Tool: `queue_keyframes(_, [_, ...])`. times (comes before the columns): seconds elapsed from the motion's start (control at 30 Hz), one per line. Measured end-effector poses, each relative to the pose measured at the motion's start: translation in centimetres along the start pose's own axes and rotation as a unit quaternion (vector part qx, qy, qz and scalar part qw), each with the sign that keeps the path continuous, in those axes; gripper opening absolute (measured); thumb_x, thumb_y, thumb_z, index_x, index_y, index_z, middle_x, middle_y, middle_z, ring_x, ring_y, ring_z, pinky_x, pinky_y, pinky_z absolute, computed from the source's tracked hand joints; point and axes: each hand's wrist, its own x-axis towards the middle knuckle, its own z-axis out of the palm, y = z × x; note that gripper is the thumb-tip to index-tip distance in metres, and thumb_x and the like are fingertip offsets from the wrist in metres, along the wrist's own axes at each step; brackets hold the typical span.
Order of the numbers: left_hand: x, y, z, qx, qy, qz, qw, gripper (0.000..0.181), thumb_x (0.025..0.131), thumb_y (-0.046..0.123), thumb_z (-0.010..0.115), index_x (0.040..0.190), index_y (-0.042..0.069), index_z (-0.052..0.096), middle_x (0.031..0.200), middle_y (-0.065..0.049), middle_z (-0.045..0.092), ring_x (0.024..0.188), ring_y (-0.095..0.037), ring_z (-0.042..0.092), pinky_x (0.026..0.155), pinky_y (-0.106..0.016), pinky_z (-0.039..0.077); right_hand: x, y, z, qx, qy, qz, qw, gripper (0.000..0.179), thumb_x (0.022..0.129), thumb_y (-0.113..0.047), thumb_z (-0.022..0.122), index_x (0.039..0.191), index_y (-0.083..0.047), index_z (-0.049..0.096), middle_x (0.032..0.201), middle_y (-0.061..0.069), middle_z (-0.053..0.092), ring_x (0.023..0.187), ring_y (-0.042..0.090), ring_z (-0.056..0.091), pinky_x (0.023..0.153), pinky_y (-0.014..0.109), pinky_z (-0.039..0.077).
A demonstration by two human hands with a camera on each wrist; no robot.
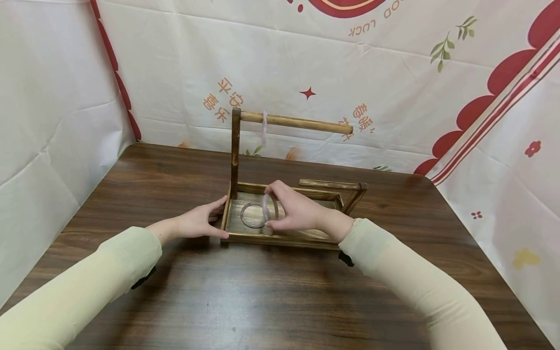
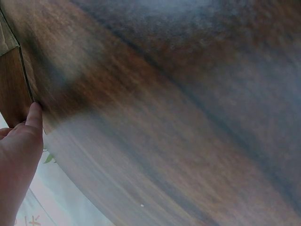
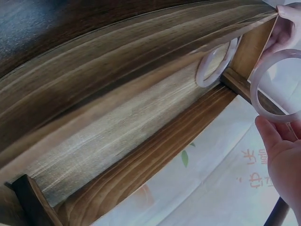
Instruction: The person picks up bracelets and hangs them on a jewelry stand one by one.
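A wooden jewelry stand [image 1: 280, 239] has a shallow tray base and a tall bar [image 1: 302, 123] at its left end. My right hand [image 1: 299, 209] pinches a pale, translucent bangle [image 3: 255, 92] between thumb and fingers, holding it upright over the tray. Inside the tray, toward the left, a second bangle [image 1: 242, 217] lies flat. A third bangle [image 1: 264, 129] hangs from the tall bar, near its post. My left hand [image 1: 197, 221] grips the tray's left end, thumb at the front corner and fingers along the side.
At the stand's right end a shorter bar [image 1: 328, 184] sticks out leftward from its post. The stand sits on a dark brown wooden table [image 1: 236, 296]. Printed white cloth [image 1: 175, 63] surrounds the table's back and sides.
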Motion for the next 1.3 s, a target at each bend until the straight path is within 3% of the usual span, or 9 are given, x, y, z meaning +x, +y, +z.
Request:
queue_keyframes(0.3, [0.1, 0.0, 0.0, -0.003, 0.003, -0.008, 1.0000, 0.105, 0.082, 0.033, 0.072, 0.151, 0.007, -0.002, 0.152, -0.029, 0.017, 0.133, -0.045, 0.034, 0.108, -0.051, 0.036, 0.1, -0.7, -0.8, 0.017, 0.021, -0.006, 0.9996, 0.058, 0.075, -0.024, 0.073, 0.120, 0.000, 0.044, 0.114, 0.015, 0.048, 0.102, 0.020, 0.050, 0.093, 0.032, 0.047])
queue_keyframes(0.5, [0.2, -0.1, 0.0, -0.003, 0.002, -0.006, 1.0000, 0.105, 0.082, 0.033, 0.072, 0.151, 0.006, -0.002, 0.152, -0.029, 0.016, 0.133, -0.045, 0.033, 0.108, -0.051, 0.035, 0.0, -1.3, -1.4, 0.038, 0.020, -0.004, 0.9991, 0.058, 0.077, -0.022, 0.072, 0.121, 0.000, 0.043, 0.115, 0.012, 0.046, 0.108, 0.025, 0.052, 0.098, 0.038, 0.047])
queue_keyframes(0.7, [0.1, -0.2, 0.0, -0.004, 0.004, -0.005, 1.0000, 0.106, 0.082, 0.033, 0.072, 0.151, 0.007, -0.002, 0.152, -0.029, 0.017, 0.133, -0.045, 0.033, 0.108, -0.051, 0.035, 0.0, -1.8, -2.1, 0.050, 0.022, -0.001, 0.9985, 0.059, 0.076, -0.021, 0.073, 0.122, 0.001, 0.042, 0.117, 0.011, 0.045, 0.109, 0.022, 0.052, 0.099, 0.033, 0.046])
queue_keyframes(1.3, [0.1, -0.2, -0.1, -0.008, 0.000, -0.008, 0.9999, 0.106, 0.082, 0.033, 0.072, 0.151, 0.008, -0.003, 0.153, -0.027, 0.014, 0.134, -0.045, 0.032, 0.108, -0.051, 0.035, -0.3, -2.2, -4.2, 0.079, 0.069, -0.001, 0.9944, 0.059, 0.076, -0.015, 0.075, 0.121, 0.002, 0.042, 0.115, 0.012, 0.047, 0.112, 0.024, 0.054, 0.101, 0.036, 0.046])
